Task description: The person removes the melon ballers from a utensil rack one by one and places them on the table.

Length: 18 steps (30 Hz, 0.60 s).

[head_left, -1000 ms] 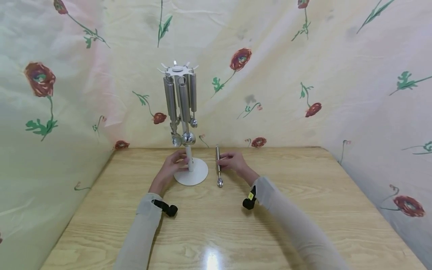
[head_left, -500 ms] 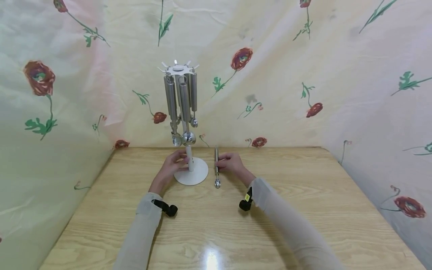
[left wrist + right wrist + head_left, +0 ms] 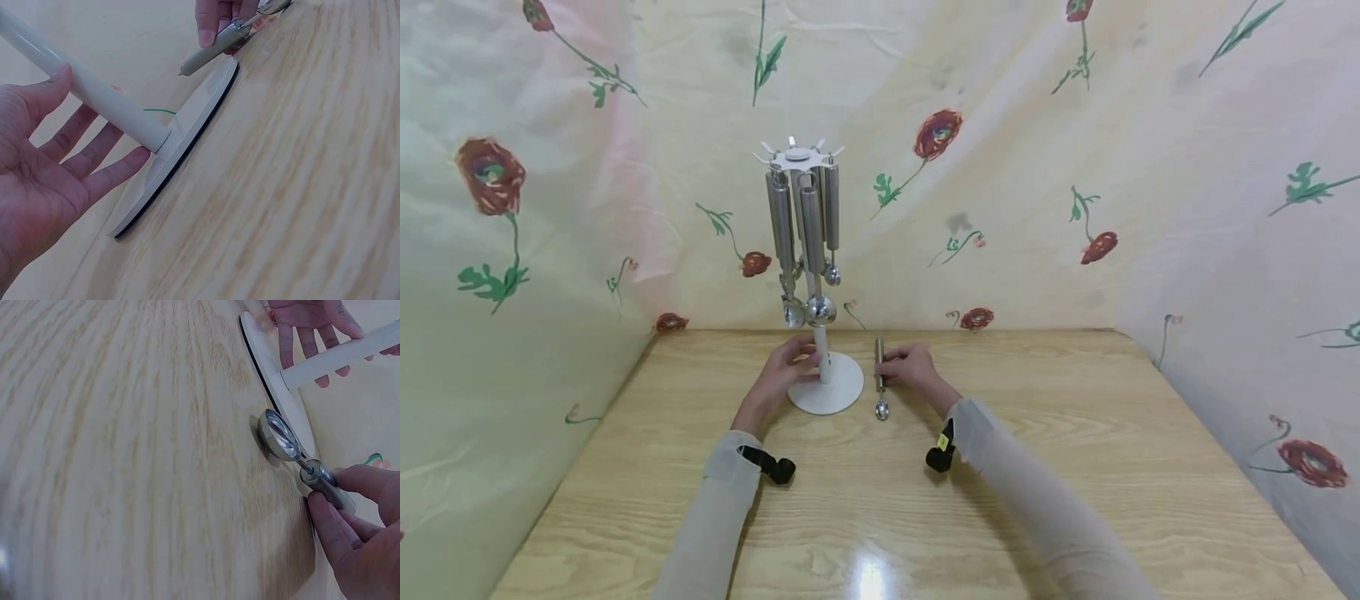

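Observation:
A white utensil stand rises from a round base, with several steel utensils hanging from its top ring. My left hand holds the lower pole; its thumb lies on one side and its fingers on the other. Right of the base, my right hand pinches the thick steel handle of a small scoop between thumb and fingers. In the right wrist view, the scoop's shiny bowl is beside the base's rim. Whether the bowl touches the table cannot be told.
The wooden table reaches to a cloth backdrop with red flowers, which stands close behind the stand and also along both sides. A black wrist camera sits on the left sleeve, another camera on the right.
My right hand has shifted a little to the left with the scoop, and the handle's far end appears lower in view. My left hand and the stand have stayed in place.

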Motion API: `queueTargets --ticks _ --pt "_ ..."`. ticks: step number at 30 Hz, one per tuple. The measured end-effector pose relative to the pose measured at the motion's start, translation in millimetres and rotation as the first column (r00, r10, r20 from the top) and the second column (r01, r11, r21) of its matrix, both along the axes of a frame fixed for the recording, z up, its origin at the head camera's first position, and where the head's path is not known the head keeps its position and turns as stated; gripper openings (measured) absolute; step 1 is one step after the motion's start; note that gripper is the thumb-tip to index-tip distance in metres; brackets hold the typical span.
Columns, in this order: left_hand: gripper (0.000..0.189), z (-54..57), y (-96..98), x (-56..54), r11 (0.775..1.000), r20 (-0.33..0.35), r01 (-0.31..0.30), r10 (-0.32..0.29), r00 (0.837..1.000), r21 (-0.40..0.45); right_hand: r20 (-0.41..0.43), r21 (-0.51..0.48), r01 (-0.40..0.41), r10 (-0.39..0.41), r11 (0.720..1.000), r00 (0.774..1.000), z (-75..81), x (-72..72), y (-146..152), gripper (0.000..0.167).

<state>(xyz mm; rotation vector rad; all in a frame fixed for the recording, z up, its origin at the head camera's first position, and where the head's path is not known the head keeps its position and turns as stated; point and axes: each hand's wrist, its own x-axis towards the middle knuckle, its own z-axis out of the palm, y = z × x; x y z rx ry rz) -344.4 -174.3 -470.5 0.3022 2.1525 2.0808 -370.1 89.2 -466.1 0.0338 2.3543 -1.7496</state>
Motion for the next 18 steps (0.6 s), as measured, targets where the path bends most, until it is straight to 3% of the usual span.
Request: queueTargets --ticks 12,18 --pt "0.042 -2.2 0.1 1.2 1.000 0.000 -0.010 0.010 1.000 0.006 0.000 0.105 0.008 -0.008 0.994 1.000 2.2 2.9 -7.1 0.029" --pt "0.041 -2.5 -0.8 -0.4 1.000 -0.003 -0.009 0.009 1.000 -0.001 -0.007 0.104 0.015 -0.014 0.995 1.000 5.3 4.8 -9.1 0.029"
